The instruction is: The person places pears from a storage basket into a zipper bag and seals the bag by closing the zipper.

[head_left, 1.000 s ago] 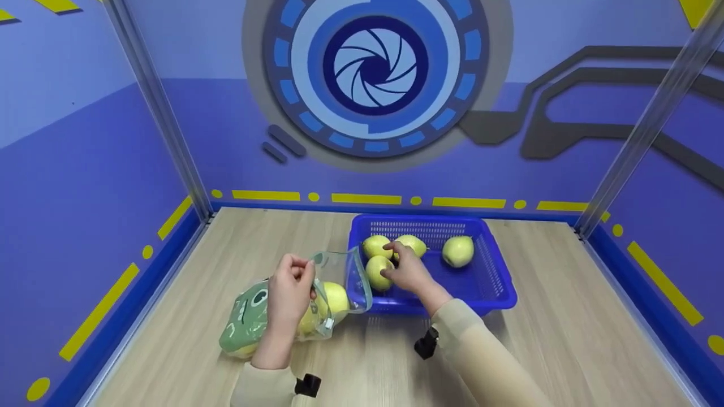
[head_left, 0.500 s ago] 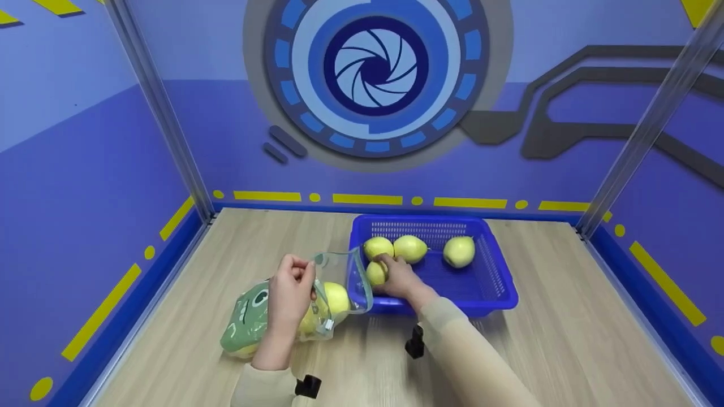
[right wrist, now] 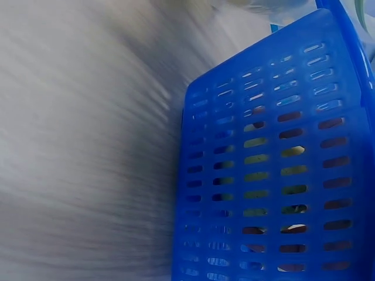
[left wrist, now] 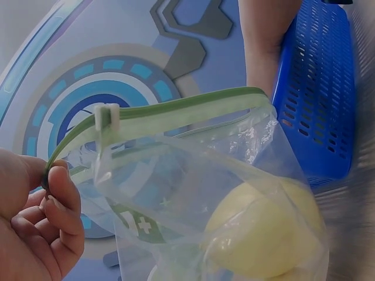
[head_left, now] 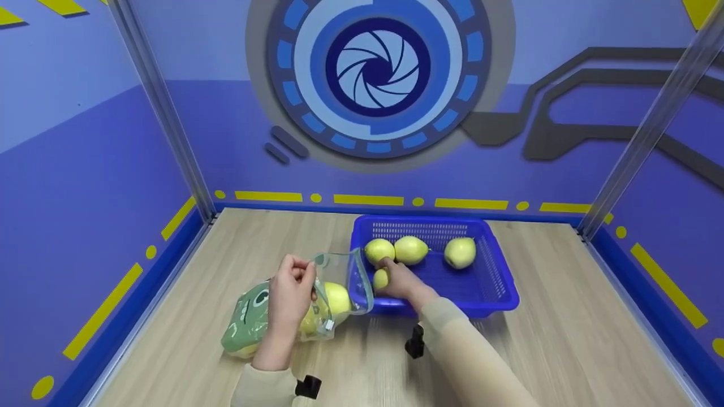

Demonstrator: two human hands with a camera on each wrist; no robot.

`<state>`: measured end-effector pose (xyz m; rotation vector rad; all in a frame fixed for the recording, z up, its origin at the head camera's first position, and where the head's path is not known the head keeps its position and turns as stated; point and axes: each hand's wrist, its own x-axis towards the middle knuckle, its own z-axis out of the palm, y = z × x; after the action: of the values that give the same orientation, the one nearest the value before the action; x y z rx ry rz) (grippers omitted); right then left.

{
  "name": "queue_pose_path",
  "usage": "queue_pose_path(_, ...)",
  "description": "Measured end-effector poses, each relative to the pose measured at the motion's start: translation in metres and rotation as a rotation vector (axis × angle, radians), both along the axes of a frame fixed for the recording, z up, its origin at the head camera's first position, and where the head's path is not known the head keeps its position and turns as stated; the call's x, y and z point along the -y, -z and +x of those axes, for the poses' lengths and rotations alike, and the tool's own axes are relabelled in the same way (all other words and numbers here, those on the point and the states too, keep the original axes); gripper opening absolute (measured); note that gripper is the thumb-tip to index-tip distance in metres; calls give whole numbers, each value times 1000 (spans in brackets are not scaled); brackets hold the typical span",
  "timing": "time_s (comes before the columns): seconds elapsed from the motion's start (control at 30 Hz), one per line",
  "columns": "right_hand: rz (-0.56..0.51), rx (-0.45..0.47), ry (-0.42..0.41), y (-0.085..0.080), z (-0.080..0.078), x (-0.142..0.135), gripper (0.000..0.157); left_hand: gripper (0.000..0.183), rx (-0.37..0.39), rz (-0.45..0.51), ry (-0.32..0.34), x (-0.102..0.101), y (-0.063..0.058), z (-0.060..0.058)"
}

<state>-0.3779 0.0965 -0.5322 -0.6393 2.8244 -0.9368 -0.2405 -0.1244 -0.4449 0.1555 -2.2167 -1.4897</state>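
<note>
My left hand (head_left: 290,291) pinches the rim of a clear zip bag (left wrist: 176,158) with a green zip edge and a white slider (left wrist: 108,120). The bag lies on its side, a green cartoon face (head_left: 248,316) on its front, its mouth toward the basket. Yellow-green pears (left wrist: 263,228) show through the plastic. Inside the blue basket (head_left: 498,271), my right hand (head_left: 401,281) grips a pear (head_left: 380,278) near the left wall, its fingers partly hidden. Two more pears (head_left: 411,250) lie side by side behind it, and another pear (head_left: 460,252) sits apart at the right.
The basket's slotted wall (right wrist: 269,175) fills much of the right wrist view. Everything stands on a light wooden table (head_left: 565,316). Blue-purple panels (head_left: 367,181) with yellow marks enclose the back and sides, with metal posts (head_left: 164,113) at the corners.
My right hand has come down from above the pears, moved toward the near-left of the basket and taken hold of the front pear. The left hand keeps its place on the bag.
</note>
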Motion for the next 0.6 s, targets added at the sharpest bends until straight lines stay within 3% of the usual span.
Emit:
queue_pose_path(0.27, -24, -19, 29, 1, -2, -2, 59, 7, 3, -2, -3, 1, 2, -1)
queue_pose_path(0.6, -294, -80, 138, -8, -4, -10, 60, 9, 10, 1, -4, 1, 1, -1)
